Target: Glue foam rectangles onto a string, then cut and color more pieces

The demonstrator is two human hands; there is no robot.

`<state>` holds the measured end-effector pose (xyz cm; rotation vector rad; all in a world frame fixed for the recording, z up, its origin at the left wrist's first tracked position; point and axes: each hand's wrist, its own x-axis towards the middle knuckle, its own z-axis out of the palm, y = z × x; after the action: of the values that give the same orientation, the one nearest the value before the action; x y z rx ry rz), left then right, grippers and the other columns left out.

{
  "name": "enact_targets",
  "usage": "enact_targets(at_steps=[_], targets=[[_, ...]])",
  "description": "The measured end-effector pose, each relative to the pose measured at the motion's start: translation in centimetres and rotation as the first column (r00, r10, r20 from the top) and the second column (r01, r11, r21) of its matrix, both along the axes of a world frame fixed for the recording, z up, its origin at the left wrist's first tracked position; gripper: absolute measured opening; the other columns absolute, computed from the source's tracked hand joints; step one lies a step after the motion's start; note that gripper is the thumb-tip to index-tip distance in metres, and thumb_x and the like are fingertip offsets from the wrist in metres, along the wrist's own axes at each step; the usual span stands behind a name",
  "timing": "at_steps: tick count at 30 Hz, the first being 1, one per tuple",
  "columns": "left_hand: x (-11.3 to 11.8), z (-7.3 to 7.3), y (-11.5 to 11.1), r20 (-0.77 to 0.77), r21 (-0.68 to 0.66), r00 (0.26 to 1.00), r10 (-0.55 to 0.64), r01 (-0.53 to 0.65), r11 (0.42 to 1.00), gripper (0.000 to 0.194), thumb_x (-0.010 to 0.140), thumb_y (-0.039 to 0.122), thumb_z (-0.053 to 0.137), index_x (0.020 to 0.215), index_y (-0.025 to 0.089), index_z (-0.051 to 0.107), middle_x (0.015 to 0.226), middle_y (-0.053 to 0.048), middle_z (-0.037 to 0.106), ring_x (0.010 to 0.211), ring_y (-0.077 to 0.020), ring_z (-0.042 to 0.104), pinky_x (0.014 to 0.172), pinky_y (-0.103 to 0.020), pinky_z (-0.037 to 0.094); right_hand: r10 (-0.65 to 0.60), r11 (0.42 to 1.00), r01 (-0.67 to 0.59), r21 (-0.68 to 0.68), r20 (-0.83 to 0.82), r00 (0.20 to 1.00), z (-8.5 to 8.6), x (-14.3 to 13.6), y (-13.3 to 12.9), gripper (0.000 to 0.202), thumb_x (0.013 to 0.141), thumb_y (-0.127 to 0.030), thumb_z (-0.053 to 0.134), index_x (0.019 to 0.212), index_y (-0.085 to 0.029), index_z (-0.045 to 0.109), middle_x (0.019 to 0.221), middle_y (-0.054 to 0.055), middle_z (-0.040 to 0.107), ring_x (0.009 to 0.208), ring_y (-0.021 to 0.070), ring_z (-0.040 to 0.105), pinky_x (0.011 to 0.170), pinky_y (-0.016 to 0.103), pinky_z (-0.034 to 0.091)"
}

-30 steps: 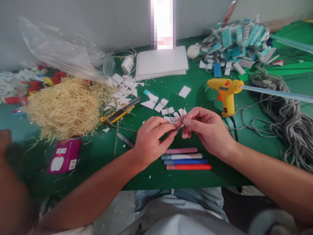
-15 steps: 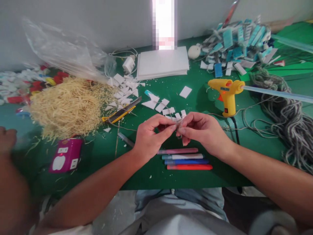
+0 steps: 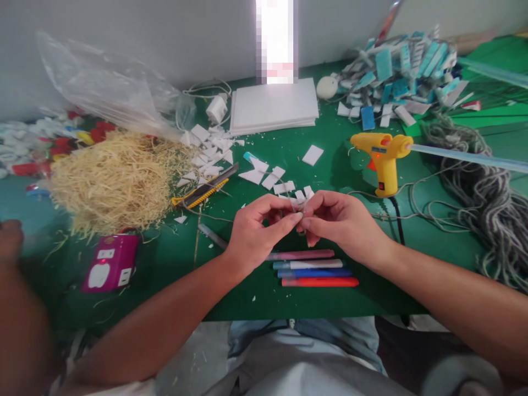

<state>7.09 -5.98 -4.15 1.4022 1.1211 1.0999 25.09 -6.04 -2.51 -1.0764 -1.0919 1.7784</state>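
Observation:
My left hand (image 3: 262, 228) and my right hand (image 3: 340, 223) meet fingertip to fingertip over the green table, both closed in a pinch. Thin grey string (image 3: 289, 190) runs into the fingers of both hands; anything else between them is too small to make out. Small white foam pieces (image 3: 274, 177) lie just beyond my fingertips. Below the hands are several markers, among them a blue one (image 3: 315, 273) and a red one (image 3: 319, 282). The yellow glue gun (image 3: 385, 159) stands to the right, with a clear glue stick in its back.
Left are wood shavings (image 3: 115, 181), a box cutter (image 3: 206, 185), a purple box (image 3: 110, 262) and another person's arm (image 3: 20, 308). White boards (image 3: 274, 107) lie at the back. Blue and white scraps (image 3: 396, 71) and a grey yarn bundle (image 3: 487, 187) are right.
My left fingertips have shifted slightly right, closer against the right ones. The right hand has barely moved, and the other person's hand at the left edge has shifted slightly.

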Motion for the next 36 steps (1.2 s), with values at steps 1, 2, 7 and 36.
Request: enact_targets(at_steps=[1, 2, 7, 36], targets=[[0.01, 0.01, -0.03, -0.004, 0.016, 1.000, 0.000, 0.000, 1.000, 0.007, 0.076, 0.027, 0.080, 0.075, 0.020, 0.077, 0.072, 0.000, 0.073, 0.063, -0.0104, 0.062, 0.059, -0.021, 0.051, 0.004, 1.000, -0.004, -0.007, 0.003, 1.000, 0.01, 0.01, 0.01, 0.026, 0.066, -0.024, 0.087, 0.070, -0.020, 0.062, 0.064, -0.004, 0.068, 0.049, 0.0088, 0.062, 0.049, 0.021, 0.055], [0.01, 0.02, -0.06, -0.005, 0.033, 1.000, 0.004, -0.003, 0.999, 0.006, 0.077, 0.025, 0.079, 0.073, 0.021, 0.076, 0.071, 0.001, 0.072, 0.063, -0.0100, 0.062, 0.060, -0.020, 0.051, 0.007, 1.000, -0.007, -0.016, 0.005, 1.000, 0.03, 0.02, 0.01, 0.027, 0.066, -0.025, 0.088, 0.069, -0.020, 0.061, 0.064, -0.004, 0.068, 0.049, 0.0090, 0.062, 0.049, 0.022, 0.055], [-0.03, 0.04, -0.18, -0.014, 0.085, 0.999, 0.042, -0.041, 0.996, 0.007, 0.080, 0.024, 0.078, 0.074, 0.022, 0.076, 0.073, 0.002, 0.074, 0.063, -0.0092, 0.062, 0.060, -0.020, 0.051, 0.048, 0.998, -0.048, -0.052, 0.014, 0.999, 0.08, -0.01, -0.11, 0.028, 0.066, -0.027, 0.088, 0.068, -0.019, 0.061, 0.064, -0.004, 0.068, 0.050, 0.0092, 0.064, 0.049, 0.021, 0.055], [-0.32, 0.15, -0.23, 0.056, 0.254, 0.998, 0.031, -0.044, 0.966, 0.009, 0.083, 0.017, 0.078, 0.076, 0.021, 0.074, 0.073, 0.001, 0.072, 0.064, -0.0091, 0.062, 0.058, -0.019, 0.050, -0.017, 0.994, 0.009, 0.113, 0.072, 0.997, 0.48, 0.08, -0.13, 0.028, 0.070, -0.039, 0.089, 0.076, -0.020, 0.070, 0.071, -0.002, 0.068, 0.057, 0.0098, 0.060, 0.054, 0.024, 0.057]])
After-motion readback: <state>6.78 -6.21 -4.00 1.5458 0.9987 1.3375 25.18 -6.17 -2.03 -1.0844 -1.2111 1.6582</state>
